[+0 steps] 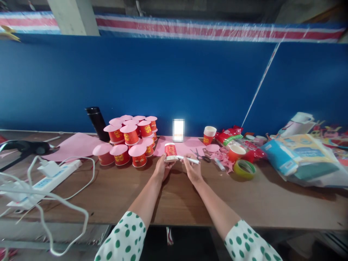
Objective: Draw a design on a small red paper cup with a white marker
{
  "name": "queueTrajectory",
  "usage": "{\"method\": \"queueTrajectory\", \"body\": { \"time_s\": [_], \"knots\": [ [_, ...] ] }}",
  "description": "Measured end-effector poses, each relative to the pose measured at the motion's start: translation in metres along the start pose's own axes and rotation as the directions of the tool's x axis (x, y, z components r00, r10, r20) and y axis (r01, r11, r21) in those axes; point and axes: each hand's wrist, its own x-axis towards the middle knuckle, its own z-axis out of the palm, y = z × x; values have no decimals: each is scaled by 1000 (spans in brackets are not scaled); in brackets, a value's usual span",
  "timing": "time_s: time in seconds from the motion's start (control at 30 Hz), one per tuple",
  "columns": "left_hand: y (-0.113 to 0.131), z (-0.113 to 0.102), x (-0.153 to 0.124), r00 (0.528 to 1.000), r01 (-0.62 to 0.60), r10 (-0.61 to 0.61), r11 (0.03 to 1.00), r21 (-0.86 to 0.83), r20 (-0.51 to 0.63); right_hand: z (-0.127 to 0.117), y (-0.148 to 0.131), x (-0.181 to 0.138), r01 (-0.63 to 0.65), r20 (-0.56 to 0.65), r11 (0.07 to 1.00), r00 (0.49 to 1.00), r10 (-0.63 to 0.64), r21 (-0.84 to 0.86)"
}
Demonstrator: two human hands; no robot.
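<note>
My left hand (164, 167) grips a red paper cup (170, 150) with gold print, its wider, pale end low and toward me. In my right hand (192, 170) is a slim white pen (191, 159), pinched in the fingers, its end close to the cup's lower edge. Whether the pen touches the cup I cannot tell. Behind the hands lies a sheet of pink paper (187, 146), with a pair of scissors (201, 156) at its right front. Left of the cup stands a stacked group of red cups topped with pink paper discs (137, 149).
To the right are nested cups (209, 136), pink paper scraps (224, 156), a single cup (236, 152), a roll of tape (244, 169) and plastic packages (301, 156). At left are a black bottle (97, 123), a power strip (51, 181) and looping white cables. A blue panel (163, 79) rises behind.
</note>
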Motion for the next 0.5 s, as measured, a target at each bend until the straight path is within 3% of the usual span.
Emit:
{"method": "queueTrajectory", "body": {
  "time_s": [0.5],
  "knots": [
    [2,7,-6,998,-55,54,995,77,12,0,-2,-2,43,64,998,997,-40,-47]
  ]
}}
